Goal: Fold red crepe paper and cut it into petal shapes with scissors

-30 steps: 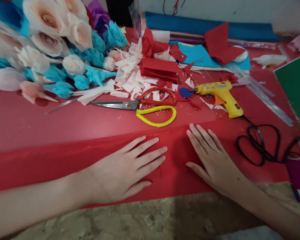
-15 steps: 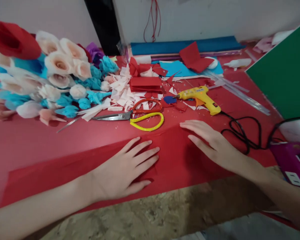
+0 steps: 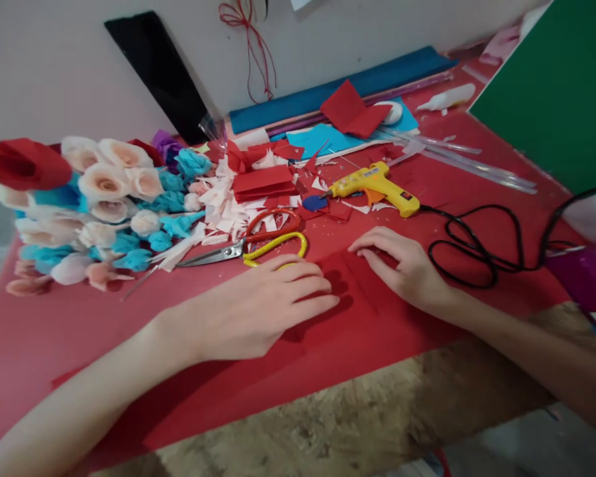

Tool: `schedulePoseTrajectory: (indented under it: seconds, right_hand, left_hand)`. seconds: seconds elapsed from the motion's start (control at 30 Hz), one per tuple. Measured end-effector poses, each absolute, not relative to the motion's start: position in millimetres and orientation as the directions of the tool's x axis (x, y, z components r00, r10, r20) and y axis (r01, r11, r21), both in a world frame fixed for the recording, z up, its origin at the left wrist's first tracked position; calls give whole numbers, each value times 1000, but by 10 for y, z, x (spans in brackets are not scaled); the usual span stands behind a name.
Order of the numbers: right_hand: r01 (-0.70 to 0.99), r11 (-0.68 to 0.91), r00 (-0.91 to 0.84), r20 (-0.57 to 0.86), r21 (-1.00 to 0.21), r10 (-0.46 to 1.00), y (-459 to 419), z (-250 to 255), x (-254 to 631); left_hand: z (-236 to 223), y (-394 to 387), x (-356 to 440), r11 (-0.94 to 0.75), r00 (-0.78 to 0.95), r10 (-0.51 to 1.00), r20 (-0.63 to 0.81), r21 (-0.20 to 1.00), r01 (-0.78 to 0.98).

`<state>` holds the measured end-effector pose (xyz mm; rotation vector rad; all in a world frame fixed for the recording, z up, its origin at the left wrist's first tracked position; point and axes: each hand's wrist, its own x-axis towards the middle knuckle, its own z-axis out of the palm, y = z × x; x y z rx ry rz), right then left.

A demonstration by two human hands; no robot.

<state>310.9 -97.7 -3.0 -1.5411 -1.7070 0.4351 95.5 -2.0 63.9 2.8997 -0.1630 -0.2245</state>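
A wide sheet of thin red paper (image 3: pixel 347 358) lies along the near edge of the table, partly hidden under my left forearm. My left hand (image 3: pixel 263 301) is just above the sheet, palm down, with its fingers loosely apart and nothing in them. My right hand (image 3: pixel 402 265) pinches the far edge of the red paper between thumb and fingers, where a small flap is turned up. Scissors (image 3: pixel 231 250) with one orange and one yellow handle lie just beyond my left hand. A yellow glue gun (image 3: pixel 367 182) lies on its side beyond my right hand.
Paper flowers (image 3: pixel 109 185) are heaped at the left. White paper scraps (image 3: pixel 218 199) and folded red paper (image 3: pixel 265 182) lie mid-table. A black cord (image 3: pixel 469 242) loops at the right, near a purple power box (image 3: pixel 583 278). A green board (image 3: pixel 546 99) stands at the right.
My left hand has lifted off the paper and moved slightly right. My right hand has gone from lying flat to pinching the paper's far edge. The camera view has shifted.
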Motion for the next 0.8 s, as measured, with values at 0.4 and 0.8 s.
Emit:
schedulePoseTrajectory:
  seconds: [0.4,0.8]
  right_hand:
    - [533,192,29,245,-824,969,-1014,-46,3039]
    - [-343,-72,170,-138,-936,976,-973,45,3124]
  left_hand:
    - [429,-17,983,-986,986,-148,-82,84,-141]
    - [498,-112,1391,-938,811,134,570,-192,290]
